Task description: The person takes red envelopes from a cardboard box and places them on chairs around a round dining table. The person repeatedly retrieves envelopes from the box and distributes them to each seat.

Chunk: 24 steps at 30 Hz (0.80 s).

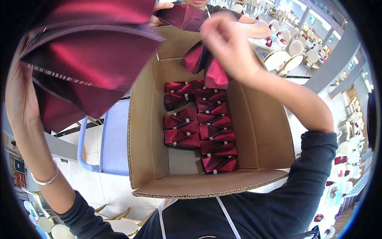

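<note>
At the left, my left hand [21,80] grips large dark red satin-finish pieces [98,56], close to the camera and blurred; most of its fingers are hidden behind them. My right hand [223,41], also blurred, is raised with curled fingers over the far side of an open cardboard box [209,183]. Just below it, two dark red folded pieces [216,73] hang above the box floor; whether my fingers hold them is unclear. Inside, several small dark red packets [182,137] with pale tabs stand in two columns.
Across the box, another person's hand [163,6] holds a dark red folded piece [185,16]. A pale blue trolley [115,137] with a tubular handle stands left of the box. Round-backed chairs [274,59] and laid tables fill the hall. A grey pillar [331,62] rises at right.
</note>
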Each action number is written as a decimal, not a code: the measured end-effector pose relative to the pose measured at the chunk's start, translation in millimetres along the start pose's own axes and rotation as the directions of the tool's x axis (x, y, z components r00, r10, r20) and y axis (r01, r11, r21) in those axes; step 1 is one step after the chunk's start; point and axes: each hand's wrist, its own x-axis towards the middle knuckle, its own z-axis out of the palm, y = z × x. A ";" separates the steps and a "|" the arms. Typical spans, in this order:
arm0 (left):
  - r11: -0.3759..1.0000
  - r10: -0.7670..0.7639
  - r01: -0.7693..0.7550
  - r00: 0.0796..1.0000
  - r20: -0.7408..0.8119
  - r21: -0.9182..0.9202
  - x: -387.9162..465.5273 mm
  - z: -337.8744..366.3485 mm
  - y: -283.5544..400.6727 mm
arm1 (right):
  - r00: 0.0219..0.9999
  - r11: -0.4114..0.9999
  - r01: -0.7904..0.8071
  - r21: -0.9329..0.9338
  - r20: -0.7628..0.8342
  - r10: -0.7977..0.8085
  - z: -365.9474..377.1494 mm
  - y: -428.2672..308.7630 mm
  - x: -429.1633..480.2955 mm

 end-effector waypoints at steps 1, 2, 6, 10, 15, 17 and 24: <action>0.994 0.046 -0.047 0.999 0.016 0.096 -2.3 -8.4 -3.8 | 0.988 1.000 0.012 -0.003 0.152 -0.011 11.4 -2.3 -18.5; 0.959 0.119 -0.118 0.993 0.012 0.258 -9.9 -38.8 24.9 | 0.924 0.991 0.126 0.050 0.357 -0.135 36.7 -9.0 -27.9; 0.943 -0.035 0.057 0.997 -0.075 0.328 -40.5 -107.4 30.0 | 0.269 0.981 0.118 0.154 0.946 -0.181 93.1 -3.6 -100.6; 0.937 -0.226 0.293 0.925 -0.306 0.193 -125.7 -137.4 11.1 | -0.076 0.937 0.296 0.186 0.982 -0.171 157.2 13.6 -187.3; 0.867 -0.368 0.462 0.846 -0.387 0.186 -230.8 -180.1 10.2 | -0.035 0.863 0.419 0.282 0.955 -0.294 204.8 38.4 -250.4; 0.860 -0.387 0.477 0.841 -0.377 0.181 -257.5 -185.3 6.5 | 0.031 0.786 0.468 0.404 0.881 -0.472 201.9 46.9 -247.5; 0.850 -0.443 0.521 0.785 -0.434 0.076 -302.5 -175.8 -4.6 | 0.094 0.847 0.397 0.352 0.903 -0.420 209.5 37.0 -253.8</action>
